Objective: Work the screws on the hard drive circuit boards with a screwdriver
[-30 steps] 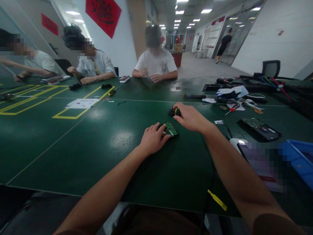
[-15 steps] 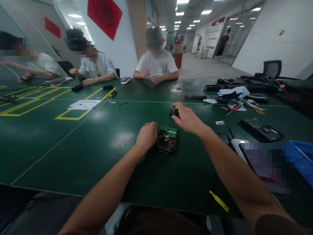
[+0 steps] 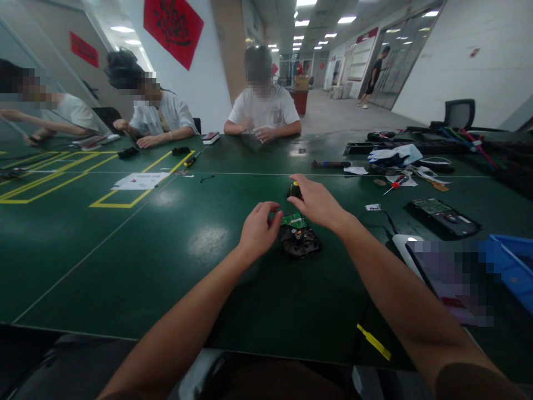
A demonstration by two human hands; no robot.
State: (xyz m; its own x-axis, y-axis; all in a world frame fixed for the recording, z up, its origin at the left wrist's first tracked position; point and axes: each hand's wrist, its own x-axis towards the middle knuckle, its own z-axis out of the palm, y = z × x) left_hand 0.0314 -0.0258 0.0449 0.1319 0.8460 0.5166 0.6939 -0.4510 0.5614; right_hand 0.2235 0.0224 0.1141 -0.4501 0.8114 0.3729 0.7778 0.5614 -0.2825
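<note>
black hard drive [image 3: 300, 240], right hand [image 3: 320, 203] holding tool [image 3: 294, 191]

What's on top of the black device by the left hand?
A green circuit board shows on the far part of the black device; the nearer part is dark casing. The left hand seems to cover the far left corner, and anything beneath the board is hidden.

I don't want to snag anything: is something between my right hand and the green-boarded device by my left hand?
Nothing visible stands between your right hand and the green-boarded device. Your left hand is at its far left corner, off to the side.
</note>
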